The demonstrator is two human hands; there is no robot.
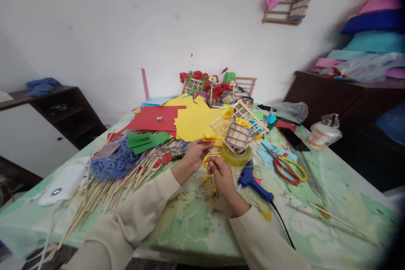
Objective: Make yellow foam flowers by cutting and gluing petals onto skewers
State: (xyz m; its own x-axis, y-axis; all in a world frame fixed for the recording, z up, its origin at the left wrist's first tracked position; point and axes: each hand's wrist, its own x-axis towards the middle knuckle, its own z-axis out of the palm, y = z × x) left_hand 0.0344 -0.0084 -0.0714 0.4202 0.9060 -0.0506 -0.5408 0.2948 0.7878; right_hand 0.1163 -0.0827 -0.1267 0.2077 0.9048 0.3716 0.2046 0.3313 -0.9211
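Yellow paper shaped into a small flower was at the centre of the frame, held in the fingertips of the left hand. I took that light grip to be a way of sparing the petals. Just below it, the right hand had thumb and finger pinched narrow; whatever thin thing lay between them was too small for me to tell.

Right of centre, a stick trellis appeared to rest tilted on a roll of tape, perhaps so its front stayed raised. The glue gun lay just beside the right hand, likely for an easy reach, its cord trailing toward the lower right. Farther right, scissors rested on blue paper, handles turned to the near side as if for quick picking up. Blue yarn sat over heaped sticks at the left, and yellow sheets overlapped red paper beyond the hands, probably to leave working room.
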